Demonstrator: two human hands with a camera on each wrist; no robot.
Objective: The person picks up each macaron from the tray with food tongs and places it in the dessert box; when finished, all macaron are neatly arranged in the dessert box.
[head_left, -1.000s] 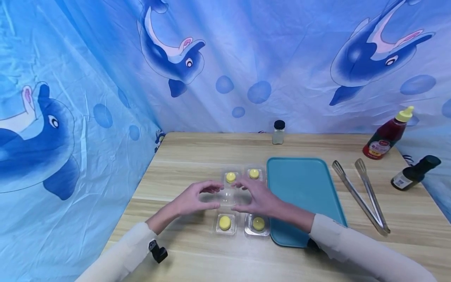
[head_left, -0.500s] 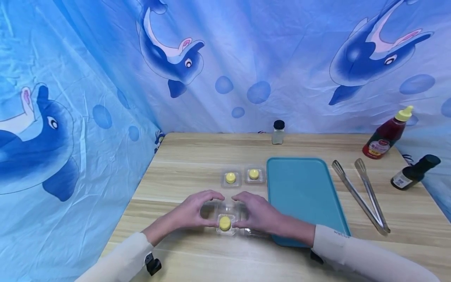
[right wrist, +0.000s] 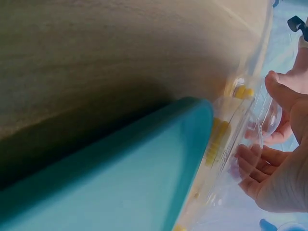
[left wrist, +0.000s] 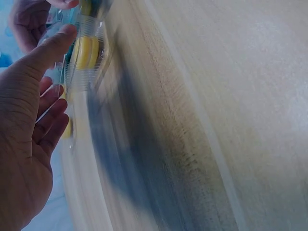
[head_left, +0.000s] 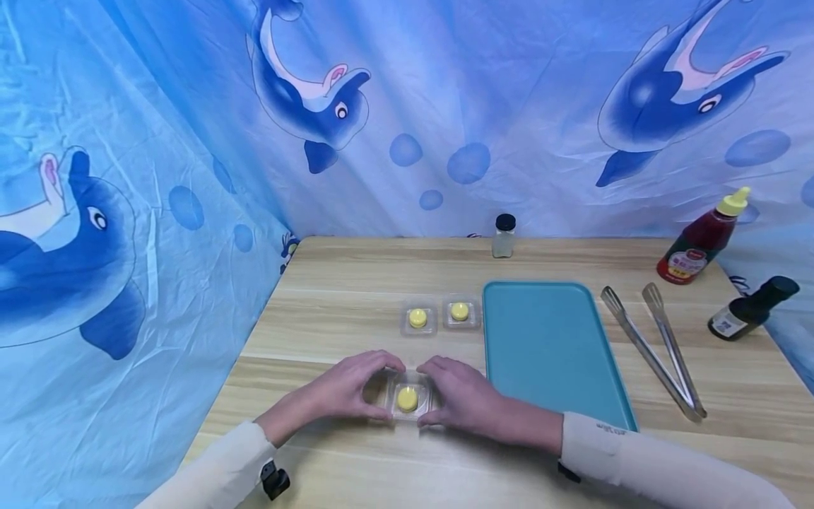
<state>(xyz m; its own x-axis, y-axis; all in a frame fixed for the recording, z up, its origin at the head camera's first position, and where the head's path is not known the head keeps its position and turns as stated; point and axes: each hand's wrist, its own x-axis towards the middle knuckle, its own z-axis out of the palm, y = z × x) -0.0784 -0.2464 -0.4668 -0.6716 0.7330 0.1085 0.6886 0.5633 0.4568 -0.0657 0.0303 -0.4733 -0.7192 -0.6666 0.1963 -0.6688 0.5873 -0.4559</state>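
Note:
A yellow macaron (head_left: pixel 408 399) lies in a small clear plastic box (head_left: pixel 402 416) in front of me. Over this box a clear plastic lid (head_left: pixel 413 377) is held between both hands, close above the macaron. My left hand (head_left: pixel 356 385) grips the lid's left side, thumb toward me and fingers at the far side. On the opposite side, my right hand (head_left: pixel 467 397) curls its thumb and fingers around the lid, which bulges like a dome (right wrist: pixel 251 166) in the right wrist view. The front right box is hidden behind the right hand in the head view.
Two more boxed macarons, left (head_left: pixel 417 318) and right (head_left: pixel 460 311), stand farther back. A blue tray (head_left: pixel 547 339) lies right of them, beside metal tongs (head_left: pixel 655 353). Farther out stand a red sauce bottle (head_left: pixel 696 247), a dark bottle (head_left: pixel 747 311) and a black-capped jar (head_left: pixel 503 237).
Both hands have moved the clear lid toward me, from between the box rows to over the front left box. The right hand now covers the front right box.

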